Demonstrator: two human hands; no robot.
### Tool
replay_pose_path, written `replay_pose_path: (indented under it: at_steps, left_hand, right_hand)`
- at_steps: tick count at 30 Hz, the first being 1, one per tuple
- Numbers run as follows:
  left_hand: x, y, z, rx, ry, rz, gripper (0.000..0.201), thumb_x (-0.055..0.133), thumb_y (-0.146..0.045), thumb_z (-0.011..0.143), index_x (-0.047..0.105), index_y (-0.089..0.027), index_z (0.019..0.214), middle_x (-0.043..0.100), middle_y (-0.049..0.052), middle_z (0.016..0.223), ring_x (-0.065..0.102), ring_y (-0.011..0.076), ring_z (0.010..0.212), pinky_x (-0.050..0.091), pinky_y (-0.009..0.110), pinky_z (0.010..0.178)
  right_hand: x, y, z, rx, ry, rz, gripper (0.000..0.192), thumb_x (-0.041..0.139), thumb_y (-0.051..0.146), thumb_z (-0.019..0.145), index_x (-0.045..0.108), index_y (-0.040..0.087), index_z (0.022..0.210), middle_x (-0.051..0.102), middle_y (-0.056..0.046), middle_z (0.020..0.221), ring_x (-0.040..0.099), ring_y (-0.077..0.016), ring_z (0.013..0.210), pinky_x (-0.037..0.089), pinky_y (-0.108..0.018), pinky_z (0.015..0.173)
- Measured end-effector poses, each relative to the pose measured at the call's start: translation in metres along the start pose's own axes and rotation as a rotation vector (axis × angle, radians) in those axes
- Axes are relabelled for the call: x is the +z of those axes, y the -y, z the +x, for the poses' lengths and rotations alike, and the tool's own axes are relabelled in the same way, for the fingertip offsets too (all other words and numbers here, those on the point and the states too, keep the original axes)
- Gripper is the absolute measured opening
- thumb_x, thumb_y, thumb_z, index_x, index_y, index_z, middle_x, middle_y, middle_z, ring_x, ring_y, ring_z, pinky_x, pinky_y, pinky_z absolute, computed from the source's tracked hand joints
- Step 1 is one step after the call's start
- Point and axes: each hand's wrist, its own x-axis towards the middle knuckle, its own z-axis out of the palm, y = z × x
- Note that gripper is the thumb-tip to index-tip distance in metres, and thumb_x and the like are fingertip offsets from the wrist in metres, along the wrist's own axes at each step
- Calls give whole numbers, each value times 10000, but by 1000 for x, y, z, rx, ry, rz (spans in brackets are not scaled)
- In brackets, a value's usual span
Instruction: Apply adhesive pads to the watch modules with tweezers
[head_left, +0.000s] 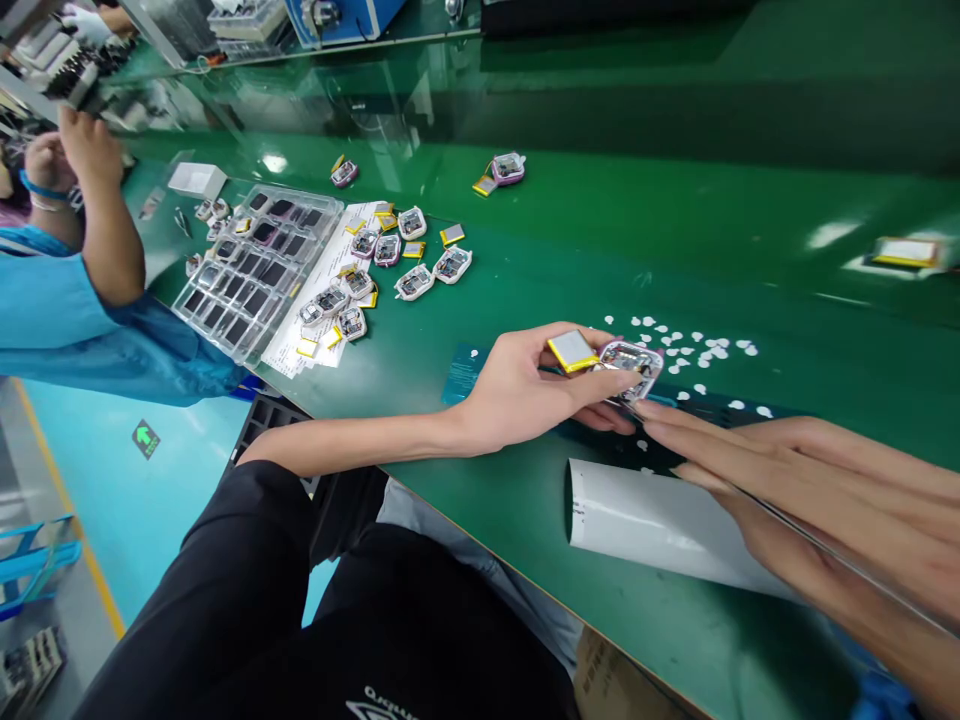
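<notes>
My left hand (525, 390) pinches a small clear-and-pink device (636, 362) with an exposed circuit board, held just above the green table. A silver battery with yellow edges (572, 350) rests against my thumb and hangs from the device. My right hand (787, 465) reaches in from the right with its fingers stretched along a thin metal tool (825, 545). The tool's tip meets the underside of the device. Small white round stickers (690, 345) lie scattered on the table and on a dark sheet (600, 435) under my hands.
A curled white sheet (645, 520) lies near the table's front edge. Further left are a clear compartment tray (255, 270) and several similar devices with batteries (390, 260). A co-worker in a blue sleeve (67, 310) works at far left. Another device (508, 168) lies beyond.
</notes>
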Motion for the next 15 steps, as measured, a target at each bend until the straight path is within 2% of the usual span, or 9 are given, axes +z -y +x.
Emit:
replay_pose_path:
  at_steps: [3, 8, 11, 15]
  left_hand:
    - [0, 2, 2, 9, -18, -11, 312, 829, -102, 788, 622, -146, 1019, 694, -54, 707, 711, 109, 557, 615, 220, 599]
    - [-2, 0, 1, 22, -2, 19, 252, 775, -103, 829, 613, -153, 1015, 690, -51, 721, 716, 108, 562, 619, 217, 610]
    - [-2, 0, -1, 33, 11, 10, 326, 842, -144, 773, 616, -158, 1008, 694, -53, 721, 722, 115, 575, 618, 217, 609]
    - [-3, 2, 0, 38, -4, -3, 473, 937, -239, 676, 622, -154, 1019, 710, -38, 764, 734, 136, 604, 639, 259, 648]
  right_hand:
    - [-3, 1, 7, -80, -55, -12, 490, 495, 293, 1081, 490, 403, 1559, 793, 30, 1154, 741, -177, 971, 617, -332, 800]
    - [-9, 3, 10, -25, -25, -32, 619, 608, 160, 1009, 479, 390, 1569, 791, 1, 1156, 727, -194, 1033, 608, -326, 787]
    - [-5, 3, 9, -103, -79, -79, 506, 543, 219, 1055, 520, 328, 1548, 796, 12, 1141, 718, -178, 1033, 614, -303, 782]
    - [-1, 1, 11, -132, -91, -74, 426, 450, 326, 1101, 561, 323, 1513, 801, 27, 1103, 721, -167, 1003, 623, -291, 784]
